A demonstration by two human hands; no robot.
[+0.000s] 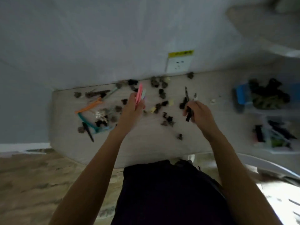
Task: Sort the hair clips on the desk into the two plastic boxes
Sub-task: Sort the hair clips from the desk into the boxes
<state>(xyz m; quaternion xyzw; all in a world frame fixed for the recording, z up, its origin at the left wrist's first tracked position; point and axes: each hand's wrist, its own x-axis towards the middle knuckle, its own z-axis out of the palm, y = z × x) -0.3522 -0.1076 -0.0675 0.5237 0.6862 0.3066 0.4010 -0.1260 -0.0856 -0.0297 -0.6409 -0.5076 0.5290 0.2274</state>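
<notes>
My two hands are raised over the table (146, 148), well apart from each other. My left hand (132, 108) is curled round a small bunch of long flat clips (140, 93) — a pink one stands out, with at least one pale one beside it; the blur keeps me from a surer count. My right hand (197, 113) grips a long black clip (188, 109) whose ends stick out above and below my fingers, and a small pale-tipped piece shows just beside it at the top of that hand.

On the table between and beyond my hands lie many small dark claw clips (162, 93), scattered loosely; they are too blurred to count exactly, well over a dozen. A few small pale yellow ones (153, 109) sit among them. To the left lies a tangle of long clips: one orange (88, 107), one teal (87, 123), one black (88, 132), and some more farther back that I cannot separate.

To my right stand the two plastic boxes, one behind the other. The nearer box (276, 151) holds long clips, black and light-coloured together. The farther box (238, 96), with blue at its side, is heaped with dark claw clips.

At the back the table meets the wall, where a white socket (178, 64) sits under a yellow label (181, 53).
</notes>
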